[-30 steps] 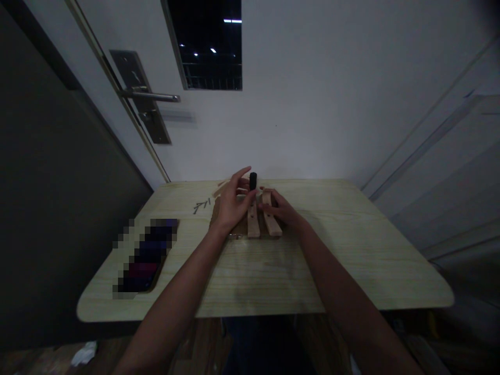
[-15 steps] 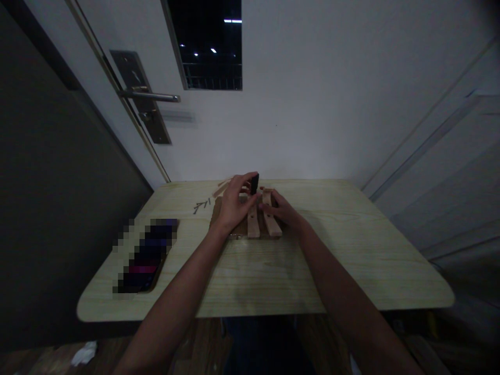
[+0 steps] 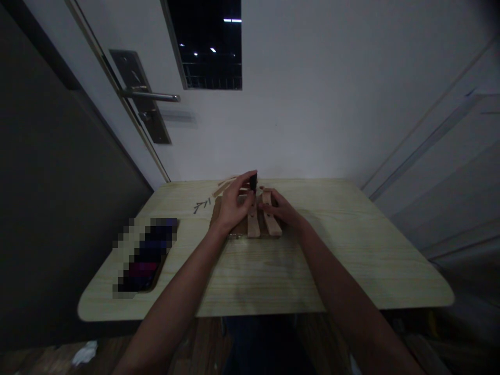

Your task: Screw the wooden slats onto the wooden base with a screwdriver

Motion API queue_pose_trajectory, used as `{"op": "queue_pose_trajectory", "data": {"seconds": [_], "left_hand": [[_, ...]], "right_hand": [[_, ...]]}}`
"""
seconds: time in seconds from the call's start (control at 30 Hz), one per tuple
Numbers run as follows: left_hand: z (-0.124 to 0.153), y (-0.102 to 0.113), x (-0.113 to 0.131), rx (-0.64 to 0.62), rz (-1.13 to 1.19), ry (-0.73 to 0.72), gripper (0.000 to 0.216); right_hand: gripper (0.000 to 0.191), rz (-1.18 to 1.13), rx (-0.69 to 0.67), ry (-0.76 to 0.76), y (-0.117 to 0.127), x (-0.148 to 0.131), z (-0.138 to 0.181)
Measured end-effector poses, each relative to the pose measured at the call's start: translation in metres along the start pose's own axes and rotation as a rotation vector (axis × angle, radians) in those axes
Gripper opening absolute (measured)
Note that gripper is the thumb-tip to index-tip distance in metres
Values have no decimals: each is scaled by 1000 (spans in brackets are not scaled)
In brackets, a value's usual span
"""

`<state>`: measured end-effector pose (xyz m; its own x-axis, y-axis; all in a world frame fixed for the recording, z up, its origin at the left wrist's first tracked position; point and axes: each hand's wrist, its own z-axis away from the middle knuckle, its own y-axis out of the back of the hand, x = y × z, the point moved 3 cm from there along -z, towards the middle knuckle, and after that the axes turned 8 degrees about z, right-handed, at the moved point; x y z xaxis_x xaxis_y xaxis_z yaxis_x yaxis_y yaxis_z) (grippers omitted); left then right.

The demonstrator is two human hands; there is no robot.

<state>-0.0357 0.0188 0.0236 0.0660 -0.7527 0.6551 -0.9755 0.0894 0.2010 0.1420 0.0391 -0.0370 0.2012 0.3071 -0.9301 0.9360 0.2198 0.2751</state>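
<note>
One drilled wooden bar (image 3: pixel 253 226) is lying on a brown board (image 3: pixel 240 228) on the far half of the pale wood-grained table (image 3: pixel 344 255), a second wooden bar (image 3: pixel 273 226) lying just right of it, a narrow gap separating them. Your left hand (image 3: pixel 233 207) is gripping a black handle (image 3: pixel 253 182), which is standing near upright at the first bar's far end. Your right hand (image 3: pixel 286 211) is holding the second bar near its far end, thumb resting on top. Left of the board, several metal fasteners (image 3: pixel 201 203) are lying loose, too small to tell screw from nail. Thin wooden strips (image 3: pixel 220 189) are lying beyond; a pixelated phone (image 3: pixel 150 255) is lying nearer you
</note>
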Motion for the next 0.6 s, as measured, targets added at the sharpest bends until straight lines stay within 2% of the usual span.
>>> {"op": "queue_pose_trajectory", "data": {"seconds": [0.23,0.6], "left_hand": [[-2,1,2,14,-101,-68,49],[0,-1,-3,36,-41,0,57]], "right_hand": [[54,11,-5,-25,1,-2,1],[53,14,-4,-2,1,0,0]]}}
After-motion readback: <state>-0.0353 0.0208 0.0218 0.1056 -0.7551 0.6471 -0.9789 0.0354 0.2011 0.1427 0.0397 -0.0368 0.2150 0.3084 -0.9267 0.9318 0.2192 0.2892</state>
